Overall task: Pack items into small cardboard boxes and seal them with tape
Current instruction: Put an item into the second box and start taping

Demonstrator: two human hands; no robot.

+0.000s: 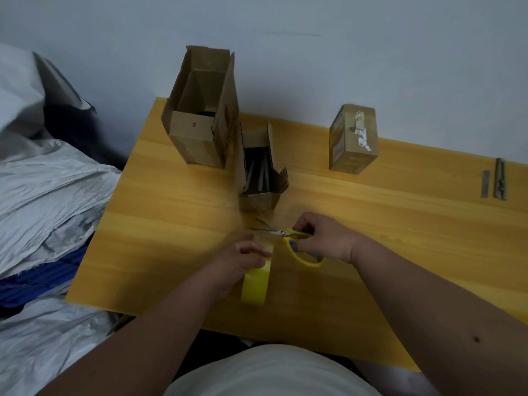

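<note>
**Cutting a strip of tape**

The left hand point(243, 261) grips the yellow tape roll point(255, 284), steadying it on the table point(400, 224). The right hand point(320, 238) holds scissors point(288, 235) at the pulled strip. Beyond, the open small box point(261, 178) awaits sealing; a taped box point(354, 138) stands farther right.

The left hand point(243, 260) covers the upper left side of the yellow tape roll point(255, 284), so its grip on the roll is only partly seen. Fingers of the right hand point(320, 238) hide part of the scissors point(288, 235) handles; the blade tips at centre frame are blurred. A clear tape strip near the blades is too faint to trace. Dark contents deep inside the small open box point(261, 172) and the tall open box point(200, 110) cannot be identified. Two thin grey metal pieces point(494, 181) at the right edge are too small to name. The surface point(171, 224) is cut off at the right, and both forearms by the bottom edge.
</note>
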